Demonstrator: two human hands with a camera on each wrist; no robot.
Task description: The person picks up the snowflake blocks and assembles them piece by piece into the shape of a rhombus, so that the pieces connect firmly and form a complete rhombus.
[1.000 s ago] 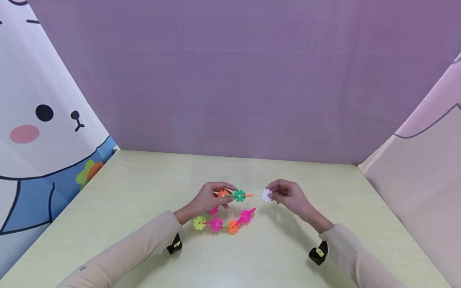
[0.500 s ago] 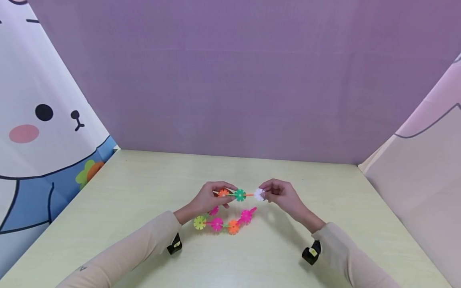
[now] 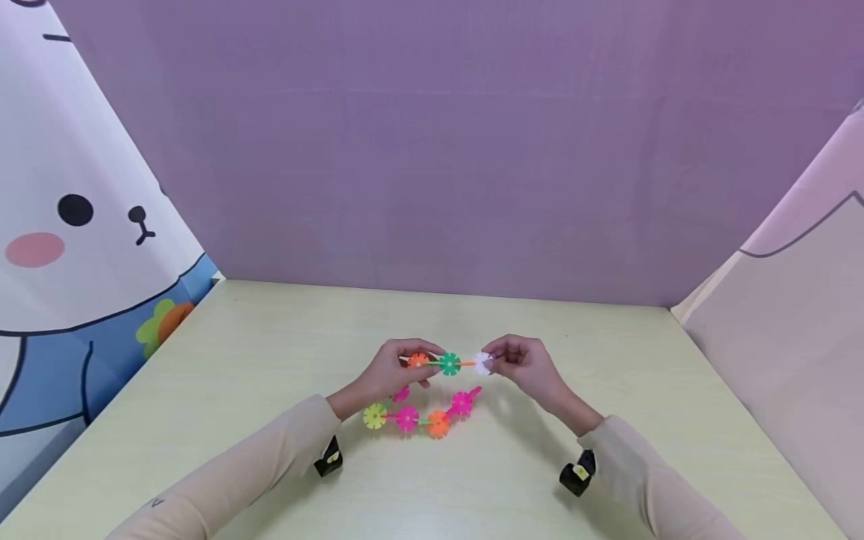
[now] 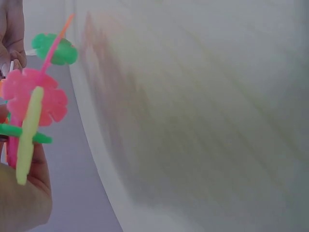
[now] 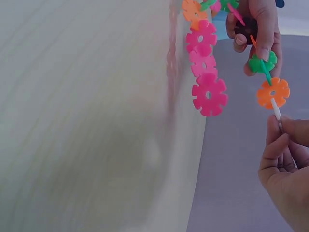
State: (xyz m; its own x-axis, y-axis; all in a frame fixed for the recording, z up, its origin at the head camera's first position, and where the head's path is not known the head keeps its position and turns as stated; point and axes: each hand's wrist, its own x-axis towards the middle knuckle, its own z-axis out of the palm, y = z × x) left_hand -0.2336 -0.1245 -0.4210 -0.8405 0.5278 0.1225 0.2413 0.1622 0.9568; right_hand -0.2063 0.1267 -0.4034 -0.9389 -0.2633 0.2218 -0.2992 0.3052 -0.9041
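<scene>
My left hand (image 3: pixel 390 369) grips a chain of interlocking plastic snowflake discs by its upper part, near an orange disc (image 3: pixel 418 361) and a green disc (image 3: pixel 450 364). An orange disc (image 5: pixel 280 91) set edge-on in the head view forms the near end of that part. Between thumb and fingers, my right hand (image 3: pixel 529 367) pinches a white snowflake disc (image 3: pixel 482 364). In the right wrist view its edge meets the orange end disc. Below the hands hangs the rest of the chain, with a yellow disc (image 3: pixel 374 416), pink discs (image 3: pixel 407 418) and another orange disc (image 3: pixel 438 424).
A pale wood-look table (image 3: pixel 432 495) lies under both hands. Behind it stands a purple backdrop (image 3: pixel 445 150), with a cartoon-printed cloth (image 3: pixel 88 285) at the left and a pinkish cloth (image 3: pixel 796 300) at the right. Each wrist carries a small black camera (image 3: pixel 577 472).
My right hand has moved left with the white disc, closing the gap to the orange end disc. The left hand and the chain have stayed nearly still.
</scene>
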